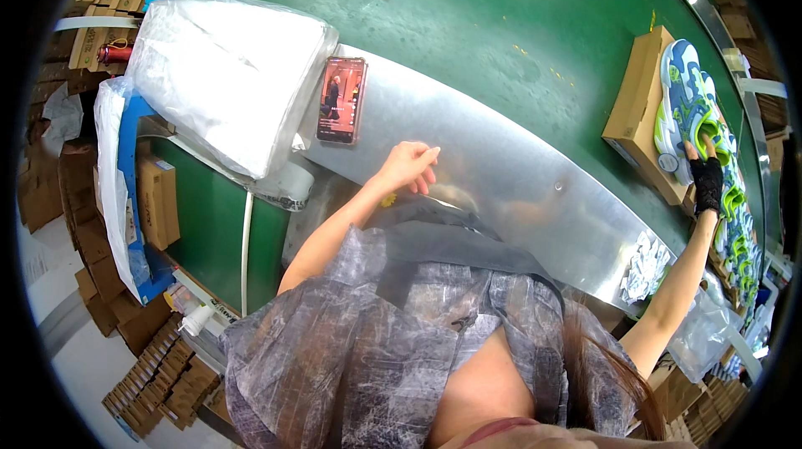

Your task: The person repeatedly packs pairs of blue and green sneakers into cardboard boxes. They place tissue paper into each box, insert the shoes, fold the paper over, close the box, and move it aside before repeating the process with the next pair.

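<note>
My left hand (409, 168) is bare and hovers over the metal ledge (510, 173) in front of me. Its fingers are curled in, and nothing shows in them. At the far right, my right hand (708, 183) wears a black fingerless glove. It grips a blue, white and lime-green sneaker (687, 86) by the collar, with fingers reaching into the shoe's opening. That sneaker rests against or on a brown cardboard box (639, 115); which of the two I cannot tell. More sneakers (735, 232) of the same colours line up beside and below the glove.
A phone (341, 101) with a lit screen lies on the ledge beside a white plastic-wrapped stack (234, 73). Beyond runs a green belt (468, 15). Crumpled white paper bits (645, 267) sit at the ledge's right end. Cardboard boxes (159, 198) stand at the left.
</note>
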### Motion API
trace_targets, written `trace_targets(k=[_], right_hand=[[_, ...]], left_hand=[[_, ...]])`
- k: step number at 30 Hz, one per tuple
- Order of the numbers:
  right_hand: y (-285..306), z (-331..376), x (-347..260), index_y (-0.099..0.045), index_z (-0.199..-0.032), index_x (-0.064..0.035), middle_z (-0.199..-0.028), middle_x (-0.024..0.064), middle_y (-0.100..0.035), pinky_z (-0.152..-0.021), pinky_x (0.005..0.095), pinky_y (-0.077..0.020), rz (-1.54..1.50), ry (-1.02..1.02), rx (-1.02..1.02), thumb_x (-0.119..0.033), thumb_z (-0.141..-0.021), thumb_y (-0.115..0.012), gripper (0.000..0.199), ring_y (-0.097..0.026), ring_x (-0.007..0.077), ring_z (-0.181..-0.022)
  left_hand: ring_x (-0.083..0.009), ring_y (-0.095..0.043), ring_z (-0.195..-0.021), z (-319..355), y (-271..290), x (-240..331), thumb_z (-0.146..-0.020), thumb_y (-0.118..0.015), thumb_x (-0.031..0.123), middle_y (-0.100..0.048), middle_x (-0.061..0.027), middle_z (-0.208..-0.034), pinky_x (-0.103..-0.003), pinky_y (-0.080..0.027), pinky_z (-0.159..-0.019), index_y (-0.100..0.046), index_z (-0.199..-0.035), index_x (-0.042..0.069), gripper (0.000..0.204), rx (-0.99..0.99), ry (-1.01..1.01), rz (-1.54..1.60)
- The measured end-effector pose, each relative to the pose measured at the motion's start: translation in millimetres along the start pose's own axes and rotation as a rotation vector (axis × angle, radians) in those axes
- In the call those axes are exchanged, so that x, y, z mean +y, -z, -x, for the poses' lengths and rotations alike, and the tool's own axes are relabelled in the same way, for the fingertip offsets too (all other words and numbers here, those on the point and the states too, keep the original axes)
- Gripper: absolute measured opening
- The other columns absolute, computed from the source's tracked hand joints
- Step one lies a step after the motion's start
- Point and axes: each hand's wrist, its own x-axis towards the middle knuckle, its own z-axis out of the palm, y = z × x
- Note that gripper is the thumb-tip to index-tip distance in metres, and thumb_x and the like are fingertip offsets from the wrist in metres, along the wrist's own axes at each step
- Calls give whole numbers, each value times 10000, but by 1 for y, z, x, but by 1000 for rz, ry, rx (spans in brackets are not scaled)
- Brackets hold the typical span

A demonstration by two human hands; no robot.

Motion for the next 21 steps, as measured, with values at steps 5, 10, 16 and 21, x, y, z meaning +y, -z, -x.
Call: trace_targets(k=[5, 10, 16, 21], right_hand=[[-10, -3, 6, -503, -1194, -79, -1082, 212, -565, -859, 327, -394, -86, 86, 8, -467, -676, -682, 672, -527, 300, -1038], [-17, 27, -22, -626, -979, -91, -1022, 142, -602, -920, 389, -319, 300, -54, 282, -634, -629, -603, 646, -545, 279, -1002], [10, 102, -70, -589, -835, -41, -849, 157, -598, -804, 389, -377, 126, 508, 353, -350, -631, -735, 398, -546, 318, -836], [33, 160, -126, -545, -751, -74, -877, 132, -580, -834, 423, -341, -37, 861, 248, -399, -565, -750, 427, -534, 300, -847]], left_hand=[[-185, -589, -437, 1, -4, 3, -868, -476, 316, -607, -127, -631, -249, -421, -337, -547, -849, -37, 360, 8, -13, -41], [-181, -582, -435, 1, -7, 2, -867, -488, 331, -599, -127, -626, -240, -417, -341, -550, -863, -38, 374, 10, -38, -30], [-169, -587, -471, 6, -2, 2, -865, -486, 311, -607, -120, -675, -239, -438, -394, -549, -911, -34, 353, -19, -23, 21], [-108, -565, -606, -1, 12, 32, -864, -511, 276, -607, -70, -760, -217, -445, -500, -560, -940, -4, 294, 265, -347, 114]])
